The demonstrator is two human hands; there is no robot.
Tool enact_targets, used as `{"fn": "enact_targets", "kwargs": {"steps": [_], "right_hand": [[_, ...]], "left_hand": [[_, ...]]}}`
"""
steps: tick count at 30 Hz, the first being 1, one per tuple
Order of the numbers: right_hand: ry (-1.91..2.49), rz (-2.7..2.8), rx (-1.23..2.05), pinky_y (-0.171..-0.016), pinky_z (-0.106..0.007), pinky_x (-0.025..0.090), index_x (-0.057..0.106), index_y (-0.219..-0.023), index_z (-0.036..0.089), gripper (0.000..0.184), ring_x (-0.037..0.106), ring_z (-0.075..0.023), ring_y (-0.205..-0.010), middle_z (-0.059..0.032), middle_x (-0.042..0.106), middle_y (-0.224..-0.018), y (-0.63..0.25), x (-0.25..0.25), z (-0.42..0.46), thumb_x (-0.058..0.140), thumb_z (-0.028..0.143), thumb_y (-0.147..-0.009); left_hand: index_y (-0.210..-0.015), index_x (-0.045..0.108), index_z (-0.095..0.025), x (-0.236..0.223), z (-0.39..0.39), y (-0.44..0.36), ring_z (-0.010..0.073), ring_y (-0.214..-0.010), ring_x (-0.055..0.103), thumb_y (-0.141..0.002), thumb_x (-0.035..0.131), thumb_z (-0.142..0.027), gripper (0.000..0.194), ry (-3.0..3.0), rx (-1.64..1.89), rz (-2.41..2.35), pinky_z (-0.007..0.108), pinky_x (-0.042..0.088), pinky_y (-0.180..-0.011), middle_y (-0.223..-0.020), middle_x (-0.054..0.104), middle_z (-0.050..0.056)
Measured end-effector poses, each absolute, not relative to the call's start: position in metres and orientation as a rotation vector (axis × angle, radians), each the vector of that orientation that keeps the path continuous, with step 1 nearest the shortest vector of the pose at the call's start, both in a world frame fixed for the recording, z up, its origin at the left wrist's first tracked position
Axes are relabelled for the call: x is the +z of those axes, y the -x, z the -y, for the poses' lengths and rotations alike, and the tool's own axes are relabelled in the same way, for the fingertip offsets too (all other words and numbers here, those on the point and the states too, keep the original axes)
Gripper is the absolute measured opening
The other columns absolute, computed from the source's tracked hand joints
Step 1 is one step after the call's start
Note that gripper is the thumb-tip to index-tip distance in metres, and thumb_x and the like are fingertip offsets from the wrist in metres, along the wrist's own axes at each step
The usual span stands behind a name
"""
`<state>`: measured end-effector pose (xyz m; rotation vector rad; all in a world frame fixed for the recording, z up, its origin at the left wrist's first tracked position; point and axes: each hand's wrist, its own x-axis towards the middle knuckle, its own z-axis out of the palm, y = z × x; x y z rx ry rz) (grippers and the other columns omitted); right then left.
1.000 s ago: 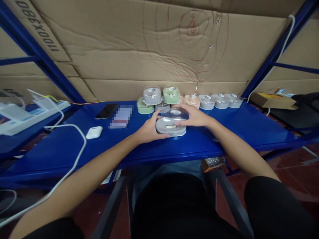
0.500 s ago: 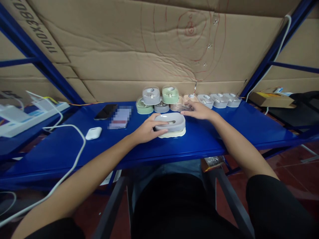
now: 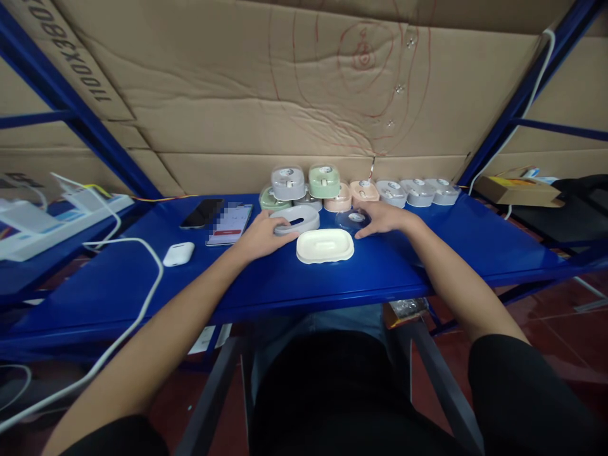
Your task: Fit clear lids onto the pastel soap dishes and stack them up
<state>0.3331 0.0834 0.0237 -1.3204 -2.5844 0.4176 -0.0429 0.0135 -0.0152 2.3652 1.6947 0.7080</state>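
My left hand (image 3: pixel 262 237) is closed on the left end of a grey oval dish (image 3: pixel 311 220) with a dark slot in its middle, low over the table or on it; I cannot tell which. My right hand (image 3: pixel 386 218) has its thumb and fingers around the right side of a clear plastic lid (image 3: pixel 349 221) with a round label. Between and nearer than the two hands, a cream oval base (image 3: pixel 325 246) lies on the blue table (image 3: pixel 361 275), touched by neither hand.
Lidded boxes, grey, peach and a green one (image 3: pixel 324 182), stand along the back, some stacked. On the left lie a dark phone (image 3: pixel 202 214), a lit phone (image 3: pixel 232 225), a white earbud case (image 3: pixel 178 254) and a white power strip (image 3: pixel 61 228). A white cable (image 3: pixel 142 313) crosses my left arm.
The grey dish has come off the cream base and moved back and left with my left hand. My right hand has drawn the clear lid slightly nearer, away from the back boxes.
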Motion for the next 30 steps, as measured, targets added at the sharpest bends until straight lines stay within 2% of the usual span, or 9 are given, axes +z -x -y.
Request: {"fn": "enact_targets", "kwargs": {"steps": [3, 7, 10, 14, 20, 22, 25, 27, 30], "right_hand": [[1.308, 2.592, 0.447, -0.115, -0.060, 0.062, 0.071, -0.151, 0.024, 0.092, 0.075, -0.0438, -0.132, -0.0146, 0.077, -0.149, -0.334, 0.022, -0.085, 0.103, 0.049, -0.068], [1.312, 2.643, 0.465, -0.119, -0.059, 0.058, 0.068, -0.154, 0.022, 0.093, 0.073, -0.0441, -0.137, -0.0158, 0.075, -0.154, -0.333, 0.024, -0.084, 0.100, 0.054, -0.072], [1.310, 2.662, 0.459, -0.119, -0.057, 0.058, 0.065, -0.157, 0.022, 0.093, 0.073, -0.0425, -0.136, -0.0156, 0.075, -0.153, -0.333, 0.026, -0.083, 0.097, 0.054, -0.076], [1.318, 2.641, 0.495, -0.116, -0.054, 0.058, 0.062, -0.161, 0.024, 0.094, 0.074, -0.0409, -0.133, -0.0139, 0.076, -0.152, -0.335, 0.028, -0.082, 0.094, 0.058, -0.080], [1.308, 2.636, 0.490, -0.112, -0.051, 0.059, 0.063, -0.160, 0.022, 0.089, 0.074, -0.0384, -0.130, -0.0132, 0.077, -0.148, -0.334, 0.031, -0.080, 0.088, 0.063, -0.084], [1.360, 2.632, 0.467, -0.111, -0.051, 0.059, 0.067, -0.155, 0.020, 0.085, 0.075, -0.0389, -0.127, -0.0148, 0.079, -0.144, -0.333, 0.032, -0.078, 0.087, 0.063, -0.085], [1.442, 2.597, 0.425, -0.107, -0.051, 0.061, 0.070, -0.149, 0.017, 0.083, 0.077, -0.0396, -0.122, -0.0168, 0.081, -0.137, -0.332, 0.034, -0.076, 0.087, 0.066, -0.084], [1.462, 2.567, 0.398, -0.105, -0.052, 0.061, 0.071, -0.148, 0.016, 0.084, 0.078, -0.0398, -0.118, -0.0172, 0.082, -0.131, -0.332, 0.035, -0.076, 0.087, 0.068, -0.084], [1.392, 2.480, 0.333, -0.103, -0.055, 0.062, 0.072, -0.148, 0.015, 0.086, 0.078, -0.0402, -0.114, -0.0181, 0.083, -0.126, -0.331, 0.037, -0.073, 0.088, 0.068, -0.083]], "left_hand": [[-0.119, 0.086, -0.022, -0.017, -0.016, 0.044, 0.0442, -0.123, 0.068, -0.088, 0.079, -0.071, 0.058, -2.341, 0.687, -1.716, 0.065, 0.056, -0.113, -0.108, 0.070, 0.013], [-0.113, 0.086, -0.023, -0.016, -0.017, 0.047, 0.0406, -0.119, 0.070, -0.083, 0.085, -0.066, 0.052, -2.320, 0.752, -1.685, 0.058, 0.058, -0.111, -0.106, 0.071, 0.011], [-0.111, 0.084, -0.023, -0.011, -0.013, 0.045, 0.0374, -0.122, 0.070, -0.087, 0.085, -0.064, 0.048, -2.316, 0.931, -1.649, 0.055, 0.056, -0.116, -0.115, 0.073, 0.011], [-0.117, 0.082, -0.024, -0.006, 0.001, 0.033, 0.0354, -0.132, 0.069, -0.095, 0.081, -0.058, 0.040, -2.386, 1.141, -1.416, 0.058, 0.051, -0.123, -0.137, 0.071, 0.012], [-0.119, 0.085, -0.027, -0.015, 0.015, 0.007, 0.0382, -0.144, 0.065, -0.094, 0.084, -0.055, 0.038, -2.480, 0.914, -1.155, 0.058, 0.051, -0.127, -0.145, 0.067, 0.012], [-0.126, 0.082, -0.026, -0.019, 0.017, 0.003, 0.0394, -0.145, 0.064, -0.093, 0.084, -0.056, 0.044, -2.458, 0.857, -1.154, 0.059, 0.051, -0.127, -0.146, 0.067, 0.013], [-0.148, 0.070, -0.025, -0.020, 0.019, -0.001, 0.0401, -0.145, 0.065, -0.089, 0.088, -0.058, 0.070, -2.425, 0.814, -1.158, 0.060, 0.050, -0.128, -0.151, 0.068, 0.015], [-0.158, 0.059, -0.022, -0.019, 0.021, -0.003, 0.0427, -0.149, 0.062, -0.084, 0.091, -0.059, 0.089, -2.404, 0.791, -1.200, 0.062, 0.048, -0.130, -0.159, 0.065, 0.018], [-0.166, 0.048, -0.019, -0.019, 0.022, -0.004, 0.0478, -0.158, 0.054, -0.080, 0.093, -0.060, 0.105, -2.352, 0.744, -1.281, 0.066, 0.043, -0.133, -0.170, 0.056, 0.023]]}}
